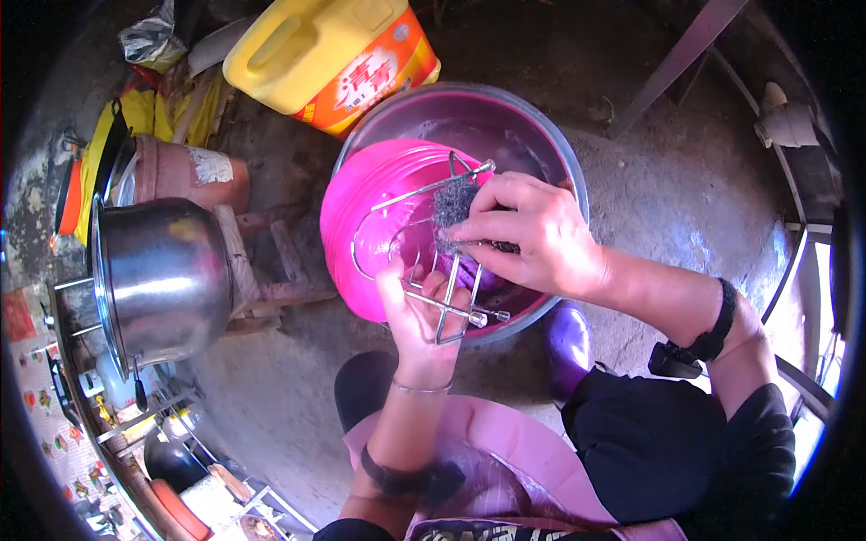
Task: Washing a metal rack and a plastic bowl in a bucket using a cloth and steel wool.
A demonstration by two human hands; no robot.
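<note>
My left hand (426,304) grips a metal wire rack (443,297) from below, its capped ends sticking out beside the fingers. From the right, my right hand (534,237) pinches a dark steel-wool scourer (454,206) against the upper part of the rack. Beneath both hands a bright pink plastic basin (348,223) leans over the left side of a larger round metal-rimmed tub (575,182). Dark, slightly foamy liquid (494,138) shows in the tub. Part of the rack is hidden behind the fingers and the scourer.
Behind the tub stands a yellow detergent jug (318,54). At left, a steel pot (166,277) rests by a wooden stool (274,291), near a brownish bucket (193,172). Shelving with kitchenware fills the lower left. A purple boot (568,345) is close to the tub.
</note>
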